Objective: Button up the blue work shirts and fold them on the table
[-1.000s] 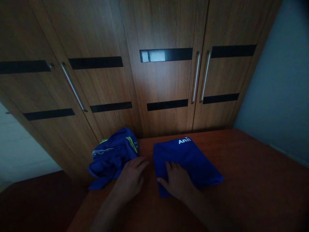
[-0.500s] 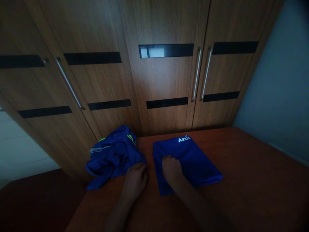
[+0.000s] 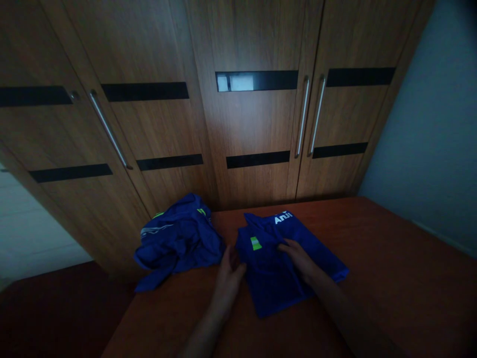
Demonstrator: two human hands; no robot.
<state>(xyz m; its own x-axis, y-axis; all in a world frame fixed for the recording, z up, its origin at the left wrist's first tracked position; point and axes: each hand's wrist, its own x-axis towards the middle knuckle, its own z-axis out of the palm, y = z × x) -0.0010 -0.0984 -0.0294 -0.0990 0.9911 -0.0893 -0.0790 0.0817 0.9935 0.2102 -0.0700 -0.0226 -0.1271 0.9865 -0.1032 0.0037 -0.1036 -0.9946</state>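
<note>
A folded blue garment lies in front of me, with white "Anji" lettering near its far edge. A flap of it is turned partway over to the right and shows a yellow-green and silver reflective patch. My right hand pinches this flap near the middle of the garment. Beside the left edge is my left hand, its thumb and fingers apart; the thumb is close to the cloth, and I cannot tell whether it touches. Left of that hand sits a second blue garment, crumpled, with yellow-green and grey stripes.
Both garments rest on a reddish-brown wooden surface. Behind it stands a wooden wardrobe with black inlays and long metal handles. A pale wall borders the right side. The room is dim.
My right hand has moved right, drawing the left edge of the folded garment up and over, which uncovers the reflective patch. My left hand has shifted right, from the crumpled garment to the folded one.
</note>
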